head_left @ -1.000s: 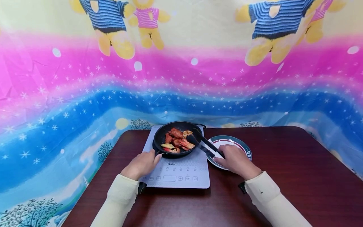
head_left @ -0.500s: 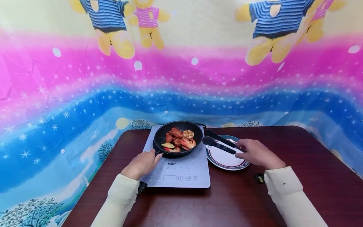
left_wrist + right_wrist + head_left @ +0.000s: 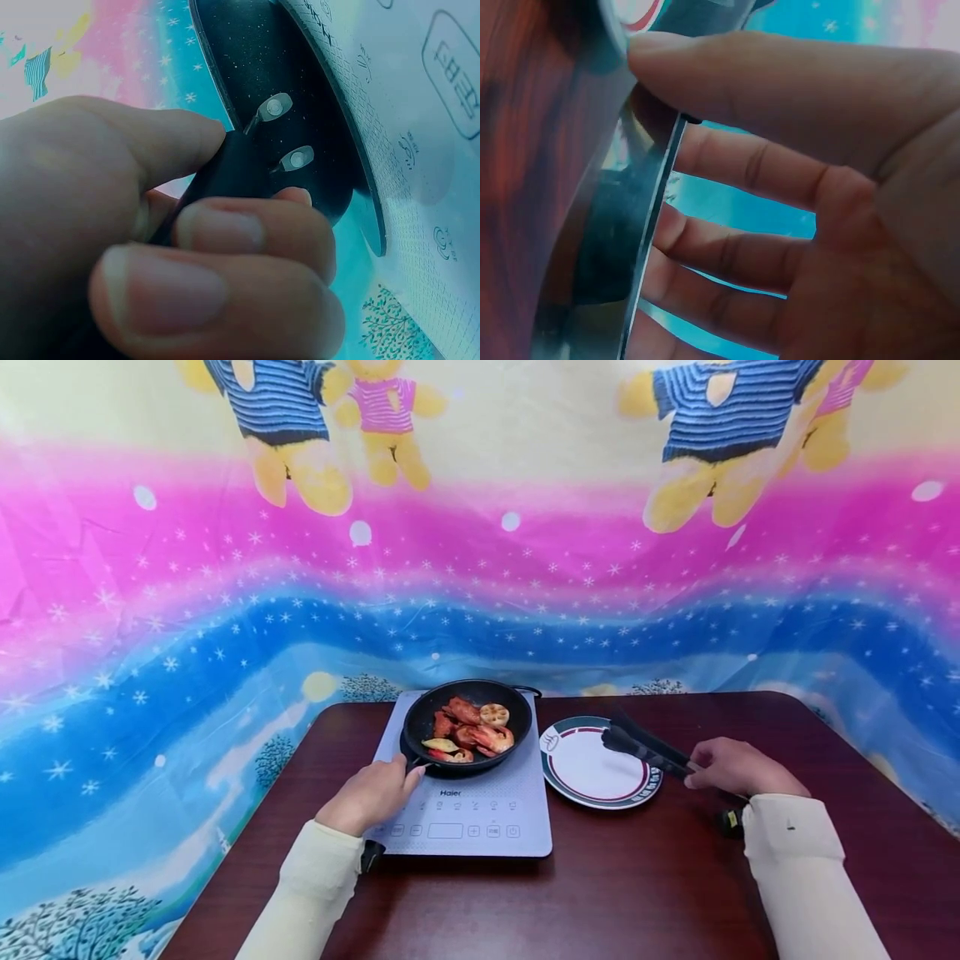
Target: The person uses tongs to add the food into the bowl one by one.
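Note:
My left hand [image 3: 363,800] grips the black handle [image 3: 232,169] of a frying pan [image 3: 418,722], thumb on top and fingers curled beneath in the left wrist view. Within the pan lie a cooked shrimp [image 3: 495,740], red-brown meat pieces [image 3: 463,708], a browned round cut slice [image 3: 494,715] and a yellowish piece [image 3: 440,745]. To the right, my right hand [image 3: 742,767] holds black tongs [image 3: 648,750] between thumb and fingers. Their tips hang over the right part of a white plate [image 3: 588,764] with a green rim. Nothing shows between the tips. The right wrist view shows the tongs' metal arm [image 3: 604,240] against the fingers.
Under the pan is a white induction cooker [image 3: 517,810] with touch controls, its black cord [image 3: 529,689] at the back. All stands on a dark red-brown table [image 3: 600,885]. A printed curtain [image 3: 480,610] hangs behind the table.
My right hand has moved right with the tongs, from the pan to the plate's right side. The tong arms have come closer together. My left hand stays on the handle.

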`<action>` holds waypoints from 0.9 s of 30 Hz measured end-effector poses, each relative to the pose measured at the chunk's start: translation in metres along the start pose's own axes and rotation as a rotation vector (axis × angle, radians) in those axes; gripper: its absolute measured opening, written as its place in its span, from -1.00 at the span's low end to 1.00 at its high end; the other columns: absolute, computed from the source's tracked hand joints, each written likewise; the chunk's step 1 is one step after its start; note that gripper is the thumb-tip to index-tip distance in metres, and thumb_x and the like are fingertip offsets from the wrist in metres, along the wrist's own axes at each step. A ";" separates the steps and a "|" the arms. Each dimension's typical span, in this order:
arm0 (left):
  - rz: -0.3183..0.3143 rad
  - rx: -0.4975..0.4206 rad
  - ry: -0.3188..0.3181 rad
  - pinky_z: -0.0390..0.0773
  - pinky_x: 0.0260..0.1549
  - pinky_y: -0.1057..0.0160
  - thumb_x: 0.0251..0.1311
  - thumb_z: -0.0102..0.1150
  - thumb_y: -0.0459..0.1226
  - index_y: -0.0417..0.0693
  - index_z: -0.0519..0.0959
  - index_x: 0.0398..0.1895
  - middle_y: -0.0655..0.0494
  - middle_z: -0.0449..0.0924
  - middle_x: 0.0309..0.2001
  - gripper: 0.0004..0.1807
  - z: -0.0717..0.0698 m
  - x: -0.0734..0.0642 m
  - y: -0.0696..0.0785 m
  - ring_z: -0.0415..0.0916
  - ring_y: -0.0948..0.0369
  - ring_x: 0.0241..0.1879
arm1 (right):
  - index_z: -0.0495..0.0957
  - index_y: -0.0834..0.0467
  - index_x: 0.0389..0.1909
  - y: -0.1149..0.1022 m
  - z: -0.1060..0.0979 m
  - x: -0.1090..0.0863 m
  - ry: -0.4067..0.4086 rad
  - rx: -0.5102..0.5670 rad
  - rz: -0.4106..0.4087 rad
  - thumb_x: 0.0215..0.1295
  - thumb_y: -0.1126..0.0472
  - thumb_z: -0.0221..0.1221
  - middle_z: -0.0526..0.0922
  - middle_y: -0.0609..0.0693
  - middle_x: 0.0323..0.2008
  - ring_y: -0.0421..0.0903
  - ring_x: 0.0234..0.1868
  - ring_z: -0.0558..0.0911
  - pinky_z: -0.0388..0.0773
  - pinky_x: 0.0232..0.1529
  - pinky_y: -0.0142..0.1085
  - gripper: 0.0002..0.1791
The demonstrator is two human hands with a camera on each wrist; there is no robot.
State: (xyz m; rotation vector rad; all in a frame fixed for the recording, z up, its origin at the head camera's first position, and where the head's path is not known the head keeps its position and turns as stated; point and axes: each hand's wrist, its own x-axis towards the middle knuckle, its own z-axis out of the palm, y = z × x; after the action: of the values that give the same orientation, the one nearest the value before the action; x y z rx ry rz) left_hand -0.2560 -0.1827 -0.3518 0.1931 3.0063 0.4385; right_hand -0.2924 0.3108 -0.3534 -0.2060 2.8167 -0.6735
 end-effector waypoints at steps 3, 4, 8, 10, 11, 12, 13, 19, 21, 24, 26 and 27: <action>0.006 0.002 0.004 0.50 -0.07 -0.04 0.46 -0.15 0.02 -0.35 0.31 0.31 -0.24 0.51 0.09 -0.37 0.000 0.000 0.000 0.54 -0.01 -0.04 | 0.58 0.21 -0.26 0.007 0.001 0.001 -0.015 0.003 0.015 0.18 0.14 0.31 0.52 0.07 -0.41 -0.02 -0.38 0.45 0.43 -0.40 -0.16 -0.77; 0.008 0.003 0.005 0.50 -0.07 -0.04 0.45 -0.15 0.02 -0.35 0.31 0.31 -0.24 0.51 0.09 -0.36 0.000 0.000 0.000 0.54 -0.01 -0.04 | 0.58 0.20 -0.27 0.008 0.001 0.001 -0.017 0.003 0.022 0.17 0.15 0.32 0.52 0.06 -0.41 -0.02 -0.38 0.45 0.43 -0.40 -0.16 -0.77; 0.009 0.005 0.008 0.50 -0.08 -0.03 0.45 -0.15 0.02 -0.35 0.32 0.30 -0.24 0.52 0.07 -0.36 0.000 0.000 0.000 0.55 0.00 -0.07 | 0.58 0.20 -0.26 0.013 0.004 0.001 -0.031 0.018 0.040 0.15 0.15 0.33 0.54 0.06 -0.41 0.00 -0.36 0.48 0.46 -0.38 -0.15 -0.76; 0.007 0.004 0.007 0.51 -0.09 -0.03 0.46 -0.15 0.02 -0.35 0.32 0.29 -0.23 0.52 0.06 -0.37 0.000 0.000 0.000 0.55 0.01 -0.08 | 0.58 0.20 -0.26 0.014 0.005 0.001 -0.039 0.029 0.051 0.15 0.15 0.34 0.55 0.06 -0.40 0.01 -0.36 0.49 0.47 -0.36 -0.14 -0.76; 0.007 0.004 0.007 0.51 -0.09 -0.03 0.46 -0.15 0.01 -0.35 0.33 0.29 -0.23 0.53 0.06 -0.38 0.000 0.000 0.000 0.55 0.01 -0.08 | 0.57 0.20 -0.26 0.015 0.005 0.002 -0.043 0.034 0.054 0.15 0.15 0.33 0.55 0.06 -0.41 0.01 -0.36 0.49 0.47 -0.36 -0.13 -0.77; 0.005 0.002 0.006 0.50 -0.09 -0.03 0.46 -0.15 0.01 -0.35 0.33 0.29 -0.23 0.53 0.06 -0.38 -0.001 0.000 0.000 0.55 0.01 -0.08 | 0.57 0.20 -0.27 0.016 0.006 0.002 -0.044 0.037 0.057 0.15 0.15 0.34 0.55 0.07 -0.41 0.01 -0.36 0.49 0.47 -0.36 -0.13 -0.77; 0.003 0.002 0.005 0.50 -0.08 -0.03 0.46 -0.16 0.01 -0.35 0.32 0.30 -0.23 0.52 0.07 -0.38 -0.001 0.000 0.000 0.55 0.01 -0.07 | 0.57 0.20 -0.27 0.017 0.007 0.002 -0.044 0.040 0.060 0.15 0.16 0.34 0.55 0.07 -0.41 0.01 -0.36 0.49 0.47 -0.36 -0.12 -0.77; 0.009 0.008 0.006 0.50 -0.09 -0.02 0.46 -0.15 0.00 -0.35 0.33 0.29 -0.23 0.52 0.07 -0.38 -0.001 -0.001 0.000 0.55 0.01 -0.08 | 0.56 0.20 -0.28 0.022 0.009 0.002 -0.033 0.045 0.063 0.14 0.18 0.34 0.54 0.07 -0.41 0.01 -0.37 0.49 0.46 -0.36 -0.12 -0.78; 0.014 0.009 0.007 0.51 -0.11 -0.02 0.46 -0.15 0.00 -0.36 0.33 0.28 -0.23 0.53 0.05 -0.39 -0.001 -0.001 0.000 0.55 0.02 -0.09 | 0.55 0.21 -0.29 0.023 0.008 0.002 -0.041 0.048 0.063 0.14 0.20 0.33 0.53 0.06 -0.41 0.01 -0.36 0.48 0.45 -0.37 -0.14 -0.79; 0.010 0.007 0.005 0.51 -0.10 -0.03 0.46 -0.14 0.00 -0.36 0.33 0.28 -0.24 0.53 0.05 -0.39 -0.002 -0.002 0.001 0.55 0.01 -0.09 | 0.53 0.22 -0.29 0.024 0.008 0.002 -0.054 0.055 0.056 0.16 0.22 0.31 0.51 0.06 -0.40 0.00 -0.36 0.47 0.43 -0.38 -0.16 -0.80; 0.004 0.003 0.004 0.50 -0.09 -0.03 0.46 -0.14 0.00 -0.35 0.32 0.29 -0.24 0.52 0.07 -0.39 -0.002 -0.002 0.001 0.55 0.00 -0.08 | 0.52 0.22 -0.29 0.024 0.008 0.002 -0.060 0.060 0.057 0.16 0.23 0.31 0.51 0.06 -0.40 0.00 -0.37 0.47 0.43 -0.38 -0.16 -0.81; 0.002 0.002 0.004 0.50 -0.08 -0.04 0.46 -0.14 -0.01 -0.36 0.32 0.29 -0.24 0.52 0.07 -0.39 -0.002 -0.002 0.001 0.55 0.00 -0.07 | 0.52 0.23 -0.29 0.025 0.008 0.002 -0.061 0.060 0.054 0.16 0.23 0.31 0.51 0.06 -0.39 0.00 -0.37 0.47 0.43 -0.38 -0.16 -0.80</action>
State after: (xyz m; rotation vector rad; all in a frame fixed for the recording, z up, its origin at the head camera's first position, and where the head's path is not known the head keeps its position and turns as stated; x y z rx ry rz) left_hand -0.2539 -0.1826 -0.3496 0.1957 3.0110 0.4362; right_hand -0.2940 0.3285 -0.3724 -0.1373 2.7296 -0.7261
